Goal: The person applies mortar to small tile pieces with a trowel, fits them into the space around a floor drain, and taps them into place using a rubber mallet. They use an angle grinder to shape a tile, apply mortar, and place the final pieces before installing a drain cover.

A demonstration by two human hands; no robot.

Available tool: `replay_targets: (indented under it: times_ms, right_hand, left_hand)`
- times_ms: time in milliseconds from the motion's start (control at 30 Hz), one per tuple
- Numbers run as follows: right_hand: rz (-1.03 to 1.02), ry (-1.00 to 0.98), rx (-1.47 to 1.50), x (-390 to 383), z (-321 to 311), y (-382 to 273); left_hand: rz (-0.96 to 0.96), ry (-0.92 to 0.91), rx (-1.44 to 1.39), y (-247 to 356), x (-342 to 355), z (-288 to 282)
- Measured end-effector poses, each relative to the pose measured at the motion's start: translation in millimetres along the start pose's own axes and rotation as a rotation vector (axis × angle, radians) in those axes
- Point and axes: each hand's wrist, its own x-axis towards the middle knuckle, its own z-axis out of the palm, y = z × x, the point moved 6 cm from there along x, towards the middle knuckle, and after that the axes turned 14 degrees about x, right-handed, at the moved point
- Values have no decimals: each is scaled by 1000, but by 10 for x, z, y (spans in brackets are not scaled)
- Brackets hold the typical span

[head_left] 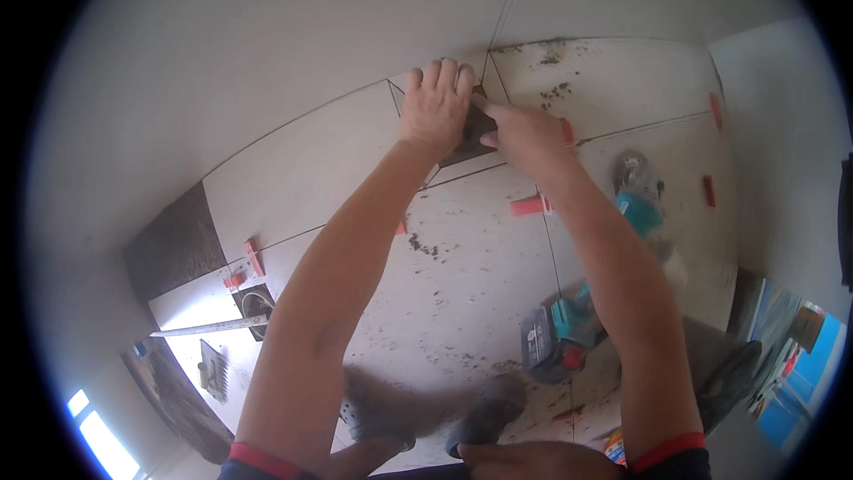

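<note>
My left hand (pixel 435 111) lies on the pale floor by the wall, fingers stretched out and slightly bent, pressing a narrow light tile strip (pixel 397 96) area beside a dark square gap (pixel 469 149). From the right, my right hand (pixel 529 135) reaches to the same gap; its index finger points at the far edge and its thumb stands apart, with nothing visible between them. Thin cut tile pieces frame the gap. The underside of the left palm is hidden.
Red levelling wedges (pixel 528 205) sit along the joints of the large tiles (pixel 462 249). A teal angle grinder (pixel 569 324) with a dark battery lies right of my feet. At left are a notched trowel (pixel 213 370), a long pale bar (pixel 209 327) and an untiled dark patch (pixel 173 244).
</note>
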Motion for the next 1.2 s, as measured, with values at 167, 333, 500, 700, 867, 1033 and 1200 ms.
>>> replay_targets:
  times_ms: [167, 333, 500, 700, 867, 1033, 1200]
  right_hand:
    - [129, -105, -4, 38, -1, 14]
    - [96, -64, 25, 18, -7, 56]
    - [116, -92, 44, 44, 28, 49]
    - [105, -109, -29, 40, -25, -27]
    - [108, -105, -19, 64, 28, 86]
    - [113, -43, 9, 92, 65, 108]
    - [121, -5, 112, 25, -39, 8]
  left_hand:
    - [91, 25, -3, 36, 40, -25]
    - [159, -21, -36, 40, 93, -123]
    - [130, -118, -69, -169, 43, -91]
    - [243, -128, 42, 54, 140, 29]
    - [233, -21, -30, 45, 193, -170]
    - [-124, 78, -551, -497, -101, -253]
    - [-413, -206, -762, -518, -614, -293]
